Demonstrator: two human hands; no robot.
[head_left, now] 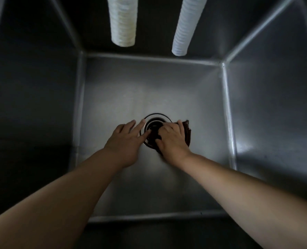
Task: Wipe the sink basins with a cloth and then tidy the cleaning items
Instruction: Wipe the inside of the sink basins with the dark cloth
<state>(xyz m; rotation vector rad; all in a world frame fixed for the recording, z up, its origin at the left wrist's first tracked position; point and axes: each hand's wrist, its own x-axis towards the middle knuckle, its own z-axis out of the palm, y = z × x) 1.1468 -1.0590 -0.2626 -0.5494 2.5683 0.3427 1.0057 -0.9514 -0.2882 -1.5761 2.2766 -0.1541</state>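
I look straight down into a deep stainless steel sink basin [124, 90]. Its round drain [156, 119] sits in the middle of the floor. A dark brown cloth [187, 132] lies over the right part of the drain, and my right hand [172, 139] grips it with curled fingers, pressing it onto the drain. Just left of the drain, my left hand [125, 141] rests flat on the basin floor, fingers straight and spread, fingertips touching the drain's rim. Part of the cloth is hidden under my right hand.
Two white ribbed hoses hang down into the basin from above: a left hose [123, 22] and a right hose [186, 27]. Steep steel walls close in on all sides, such as the right wall [274, 97].
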